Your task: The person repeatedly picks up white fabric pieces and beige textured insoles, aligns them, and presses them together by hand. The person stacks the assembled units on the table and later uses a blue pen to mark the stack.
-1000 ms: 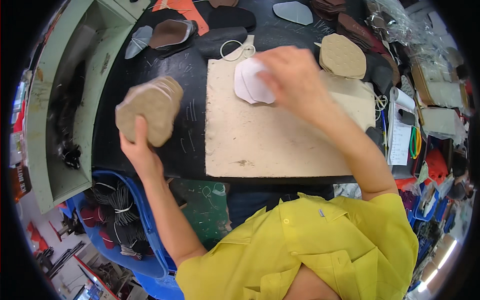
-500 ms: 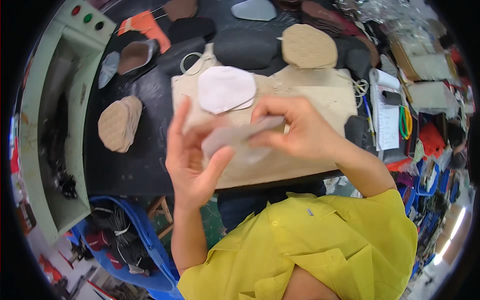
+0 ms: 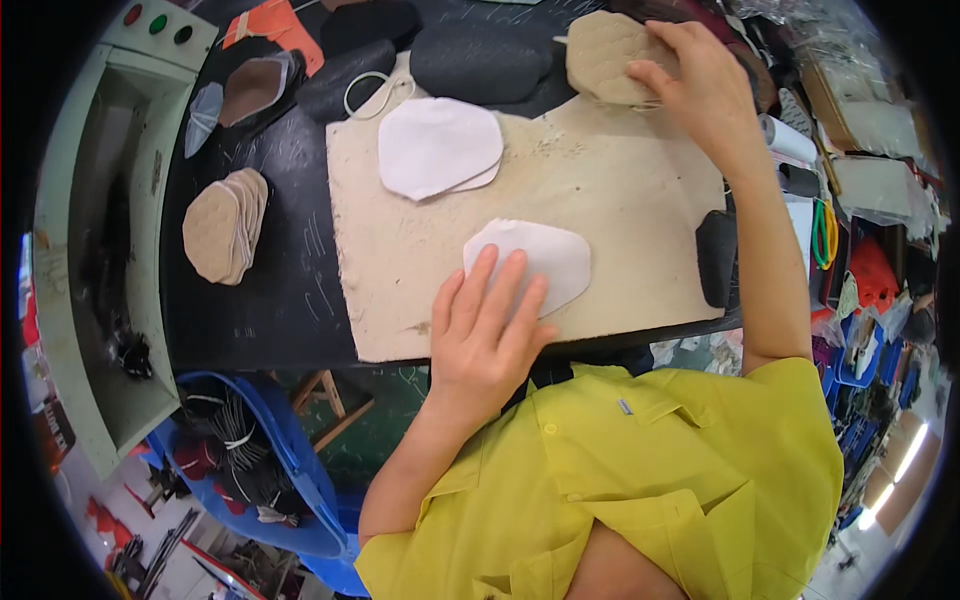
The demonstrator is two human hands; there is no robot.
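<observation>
Now the left hand lies flat, fingers spread, on the near white piece over the tan board, gripping nothing, probably to keep it from sliding. Far right, the right hand is curved, thumb and fingers parted at the edge of the quilted beige stack, though whether it grips I can't tell; overlapping white pieces lie farther left, seemingly parked within easy reach.
</observation>
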